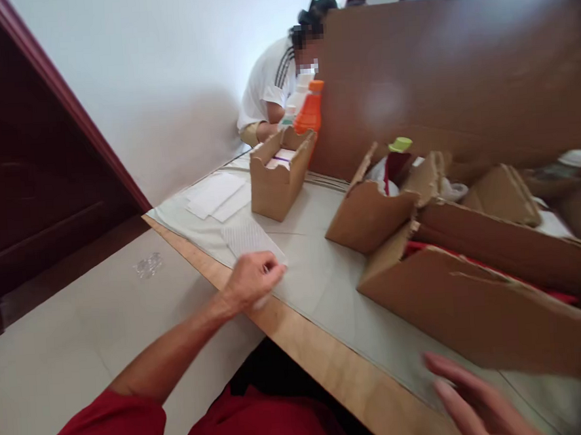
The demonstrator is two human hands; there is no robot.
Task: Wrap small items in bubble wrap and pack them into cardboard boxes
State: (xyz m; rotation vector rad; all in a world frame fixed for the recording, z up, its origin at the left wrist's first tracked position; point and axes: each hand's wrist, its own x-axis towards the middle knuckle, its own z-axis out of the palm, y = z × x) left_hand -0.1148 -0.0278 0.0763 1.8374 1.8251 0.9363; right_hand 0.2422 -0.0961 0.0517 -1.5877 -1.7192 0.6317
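Observation:
My left hand (252, 282) rests at the table's near edge, its fingers closed in a pinch on the near end of a white sheet (250, 238) that lies flat on the table. My right hand (471, 400) hovers at the bottom right above the table, blurred by motion, fingers stretched out and apart, with nothing in it. It is closest to the long torn cardboard box (472, 298) lying in front of it.
A small open cardboard box (276, 179) with white packets stands further back, white sheets (217, 196) to its left. A second torn box (373, 209) holds a green-capped bottle (400, 145). An orange bottle (309, 111) and a seated person (275, 87) are at the far end, beside a brown board (458, 69).

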